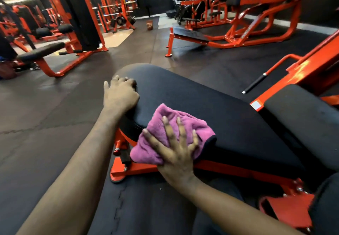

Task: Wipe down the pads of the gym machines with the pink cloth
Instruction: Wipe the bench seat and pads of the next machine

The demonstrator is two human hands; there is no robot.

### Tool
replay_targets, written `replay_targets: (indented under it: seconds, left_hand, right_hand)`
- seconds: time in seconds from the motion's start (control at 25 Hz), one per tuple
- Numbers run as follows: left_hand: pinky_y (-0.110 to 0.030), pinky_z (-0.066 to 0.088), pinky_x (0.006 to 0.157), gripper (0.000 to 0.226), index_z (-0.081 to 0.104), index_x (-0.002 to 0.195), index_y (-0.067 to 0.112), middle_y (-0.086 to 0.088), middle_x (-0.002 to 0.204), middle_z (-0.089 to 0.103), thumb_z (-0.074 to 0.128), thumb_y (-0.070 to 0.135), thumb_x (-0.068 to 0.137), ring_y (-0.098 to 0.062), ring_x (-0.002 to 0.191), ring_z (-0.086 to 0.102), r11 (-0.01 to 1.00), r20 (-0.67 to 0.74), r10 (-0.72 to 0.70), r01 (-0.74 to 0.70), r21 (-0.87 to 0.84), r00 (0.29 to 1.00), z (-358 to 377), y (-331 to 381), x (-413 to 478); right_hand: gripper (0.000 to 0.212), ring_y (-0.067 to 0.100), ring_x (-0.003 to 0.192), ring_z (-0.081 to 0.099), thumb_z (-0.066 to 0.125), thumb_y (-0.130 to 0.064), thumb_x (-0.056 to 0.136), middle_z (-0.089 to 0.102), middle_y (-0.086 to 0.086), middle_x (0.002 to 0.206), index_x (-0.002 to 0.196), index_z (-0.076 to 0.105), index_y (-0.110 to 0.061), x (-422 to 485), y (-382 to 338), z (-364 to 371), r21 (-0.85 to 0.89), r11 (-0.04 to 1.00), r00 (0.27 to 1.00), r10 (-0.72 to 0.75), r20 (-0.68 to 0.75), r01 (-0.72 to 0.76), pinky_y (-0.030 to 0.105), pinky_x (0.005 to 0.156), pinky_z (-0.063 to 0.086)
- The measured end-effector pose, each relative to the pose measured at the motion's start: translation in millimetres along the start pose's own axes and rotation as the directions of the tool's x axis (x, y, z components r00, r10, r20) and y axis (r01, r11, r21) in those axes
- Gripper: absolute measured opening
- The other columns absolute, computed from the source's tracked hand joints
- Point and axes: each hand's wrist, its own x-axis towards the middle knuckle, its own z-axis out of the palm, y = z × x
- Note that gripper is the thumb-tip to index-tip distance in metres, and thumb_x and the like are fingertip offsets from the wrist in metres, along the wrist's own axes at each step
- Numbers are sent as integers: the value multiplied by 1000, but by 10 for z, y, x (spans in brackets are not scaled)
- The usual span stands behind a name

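The right grip [177,154] lies flat and open on the cloth [146,152], its fingers [180,130] spread and straight, pressing the pink fabric down without curling round it. The cloth is bunched on the near edge of the pad [201,97], part on the black top and part hanging over the pad's near side. The left grip [120,93] is at the pad's left rim, well apart from the cloth, with its fingers curled over the rim and holding it; that hand is slightly blurred. An orange frame [139,169] runs under the pad's near side and ends in a round foot on the dark floor [55,115]. Just right of the pad sits a roller [302,121] with black padding. Beyond the pad's right side a bar [255,84] with a black handle sticks out from orange steel. Far behind the pad stands a low bench [190,34], and far to the pad's left another machine [42,51] with a black seat.
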Motion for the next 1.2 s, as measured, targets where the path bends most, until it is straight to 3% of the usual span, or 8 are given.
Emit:
replay_targets:
  seconds: [0.2,0.36,0.48,0.64,0.76,0.92,1.04,1.2]
  left_hand:
    - [-52,19,118,31,66,118,23,-3,135,60,46,20,95,-23,130,48,952,168,303,-304,-17,938,402,809,-132]
    - [-46,27,114,32,65,117,24,-1,132,61,41,21,96,-22,127,50,902,241,426,-429,-42,872,740,1346,-304]
    - [-39,38,98,31,65,111,22,-5,125,64,41,18,92,-27,118,53,880,235,445,-470,62,864,815,1512,-404]
    - [-40,41,86,24,62,106,17,-8,120,63,42,18,92,-29,115,51,907,231,377,-408,107,897,810,1636,-402]
    - [-46,38,95,28,61,115,18,-7,125,57,41,23,96,-29,121,46,911,221,366,-397,113,904,922,1834,-456]
    - [-58,16,117,37,53,133,27,1,152,41,33,34,103,-24,143,31,849,352,487,-528,23,799,1302,2199,-681]
    - [-60,8,119,43,46,141,27,4,161,29,26,40,105,-22,150,18,833,368,507,-553,23,780,1559,2488,-799]
    - [-59,5,120,48,36,150,29,5,164,22,23,41,106,-20,152,12,817,409,519,-577,23,751,1787,2836,-781]
  right_hand:
    - [52,40,137,47,59,-44,92,48,7,153,143,52,-43,-437,868,-8,-2,1000,994,23,-106,-23,60,102,34]
    - [69,34,139,45,63,-28,76,50,4,152,143,48,-40,-943,1730,-141,-23,936,935,351,-46,-352,62,105,33]
    - [72,35,140,43,64,-37,76,51,4,150,145,44,-39,-1047,1692,-160,69,743,726,666,-171,-665,63,108,34]
    - [67,31,149,33,66,-44,77,41,2,158,142,52,-36,-534,1056,41,142,631,581,764,-278,-762,53,115,24]
    - [63,32,148,35,76,-38,75,46,7,155,133,55,-25,-663,1430,137,229,517,427,835,-346,-825,51,108,30]
    - [60,48,142,37,62,-46,84,47,21,151,115,71,4,-1190,2695,96,332,143,34,949,-314,-932,54,118,24]
    - [50,39,148,27,66,-43,91,37,14,159,125,70,-8,-1229,3141,-135,427,-158,-222,969,-106,-890,44,123,13]
    - [46,47,145,30,66,-36,88,48,19,151,123,71,-6,-1187,3013,-14,331,55,-7,983,-183,-942,49,120,17]
